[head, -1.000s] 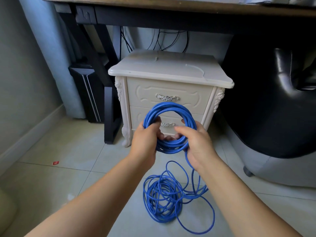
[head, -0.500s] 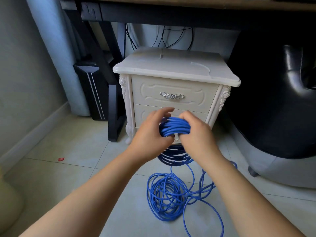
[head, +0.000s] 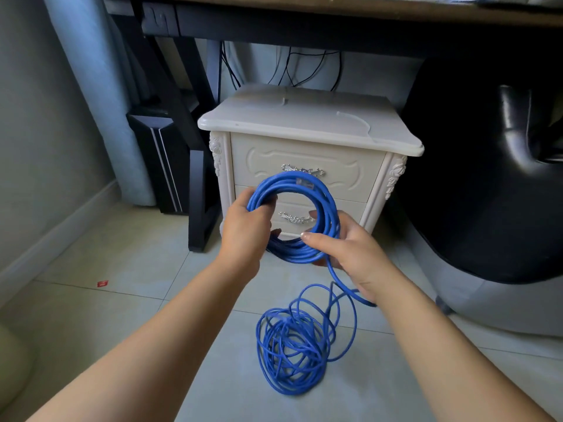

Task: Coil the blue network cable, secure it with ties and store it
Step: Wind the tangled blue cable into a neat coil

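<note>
I hold a round coil of blue network cable (head: 326, 205) upright in front of a cream nightstand. My left hand (head: 246, 229) grips the coil's left side, fingers curled through the ring. My right hand (head: 350, 248) holds the lower right of the coil with thumb and fingers around the strands. A clear plug (head: 304, 183) shows at the coil's top. One strand runs from my right hand down to a loose tangle of blue cable (head: 292, 339) on the floor tiles. No ties are in view.
The cream nightstand (head: 304, 132) with two drawers stands under a dark desk (head: 304, 22). A black computer tower (head: 164, 159) and desk leg are at left, a black office chair (head: 487, 178) at right. A small red scrap (head: 102, 283) lies on the floor.
The coil was tipped flat between both hands half a second ago; now it stands upright as an open ring again. My right hand has shifted to the lower right of the coil.
</note>
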`<state>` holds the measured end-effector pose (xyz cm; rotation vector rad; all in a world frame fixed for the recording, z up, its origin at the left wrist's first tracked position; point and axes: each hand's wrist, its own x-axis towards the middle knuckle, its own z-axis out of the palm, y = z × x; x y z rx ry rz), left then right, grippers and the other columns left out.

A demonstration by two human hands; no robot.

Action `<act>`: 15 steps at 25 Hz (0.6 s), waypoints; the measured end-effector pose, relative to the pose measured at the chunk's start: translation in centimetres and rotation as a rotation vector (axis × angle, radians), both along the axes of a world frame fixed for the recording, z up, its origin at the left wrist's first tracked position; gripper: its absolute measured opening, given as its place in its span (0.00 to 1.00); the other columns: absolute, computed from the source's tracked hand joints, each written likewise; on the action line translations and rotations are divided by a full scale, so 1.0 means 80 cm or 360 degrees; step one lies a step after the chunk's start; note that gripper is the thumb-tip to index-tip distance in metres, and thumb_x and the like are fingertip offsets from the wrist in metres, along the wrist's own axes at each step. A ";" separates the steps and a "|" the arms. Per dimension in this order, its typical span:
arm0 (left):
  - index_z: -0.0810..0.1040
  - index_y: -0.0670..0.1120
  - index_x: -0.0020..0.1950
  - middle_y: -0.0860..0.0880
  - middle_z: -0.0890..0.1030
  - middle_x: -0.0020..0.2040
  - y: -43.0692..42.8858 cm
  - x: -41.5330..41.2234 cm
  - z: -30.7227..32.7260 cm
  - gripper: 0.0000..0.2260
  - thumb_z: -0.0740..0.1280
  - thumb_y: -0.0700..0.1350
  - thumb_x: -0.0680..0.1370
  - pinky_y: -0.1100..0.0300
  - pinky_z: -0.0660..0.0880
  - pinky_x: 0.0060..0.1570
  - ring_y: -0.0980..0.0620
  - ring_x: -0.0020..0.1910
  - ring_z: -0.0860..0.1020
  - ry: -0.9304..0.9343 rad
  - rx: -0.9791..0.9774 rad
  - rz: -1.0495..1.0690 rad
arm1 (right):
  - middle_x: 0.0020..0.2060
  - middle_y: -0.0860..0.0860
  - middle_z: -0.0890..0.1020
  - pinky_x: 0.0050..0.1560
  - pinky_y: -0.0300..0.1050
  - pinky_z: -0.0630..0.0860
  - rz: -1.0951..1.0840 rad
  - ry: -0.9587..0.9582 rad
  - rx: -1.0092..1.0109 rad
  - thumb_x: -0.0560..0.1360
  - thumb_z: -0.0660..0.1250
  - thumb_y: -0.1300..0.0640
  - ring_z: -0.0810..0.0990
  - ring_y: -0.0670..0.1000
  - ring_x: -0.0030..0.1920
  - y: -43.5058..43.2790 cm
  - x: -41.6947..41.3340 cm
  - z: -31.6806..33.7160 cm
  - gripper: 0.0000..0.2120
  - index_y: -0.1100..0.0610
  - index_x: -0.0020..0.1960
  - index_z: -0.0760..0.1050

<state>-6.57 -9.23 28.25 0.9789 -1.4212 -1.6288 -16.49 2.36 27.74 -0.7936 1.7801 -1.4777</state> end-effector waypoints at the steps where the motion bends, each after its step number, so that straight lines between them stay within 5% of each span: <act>1: 0.78 0.50 0.45 0.49 0.68 0.33 0.001 -0.001 0.000 0.05 0.64 0.42 0.80 0.61 0.74 0.32 0.52 0.32 0.66 0.0039 0.0112 0.0023 | 0.45 0.49 0.84 0.56 0.53 0.78 -0.0008 -0.0116 -0.0057 0.72 0.74 0.59 0.83 0.53 0.51 -0.002 0.006 -0.005 0.17 0.48 0.57 0.74; 6: 0.75 0.45 0.47 0.46 0.73 0.32 0.025 -0.011 -0.013 0.04 0.64 0.44 0.80 0.51 0.73 0.46 0.50 0.31 0.73 0.0094 0.0486 -0.0062 | 0.37 0.53 0.83 0.51 0.49 0.78 -0.0448 -0.0414 -0.0384 0.74 0.69 0.66 0.85 0.55 0.45 -0.018 0.023 -0.014 0.12 0.53 0.53 0.73; 9: 0.79 0.46 0.47 0.48 0.83 0.39 0.030 -0.006 -0.019 0.07 0.68 0.49 0.78 0.49 0.75 0.59 0.49 0.42 0.80 -0.0159 0.0333 -0.0299 | 0.25 0.49 0.77 0.50 0.54 0.79 -0.0628 -0.0218 -0.0360 0.75 0.65 0.67 0.84 0.55 0.35 -0.012 0.008 -0.010 0.10 0.52 0.48 0.73; 12: 0.79 0.48 0.55 0.48 0.84 0.48 0.030 0.006 -0.010 0.12 0.73 0.48 0.74 0.56 0.77 0.57 0.56 0.46 0.81 -0.0239 0.0159 -0.0582 | 0.20 0.49 0.73 0.50 0.64 0.80 -0.0629 0.0103 -0.0254 0.73 0.62 0.68 0.77 0.49 0.25 -0.006 -0.007 -0.004 0.13 0.50 0.44 0.75; 15: 0.67 0.55 0.72 0.54 0.77 0.60 0.023 0.015 -0.007 0.32 0.76 0.42 0.72 0.74 0.74 0.47 0.65 0.52 0.78 -0.0209 -0.0307 -0.0612 | 0.24 0.47 0.75 0.45 0.60 0.81 -0.0591 0.0489 -0.0059 0.71 0.62 0.66 0.75 0.46 0.23 -0.003 -0.015 -0.001 0.13 0.48 0.43 0.76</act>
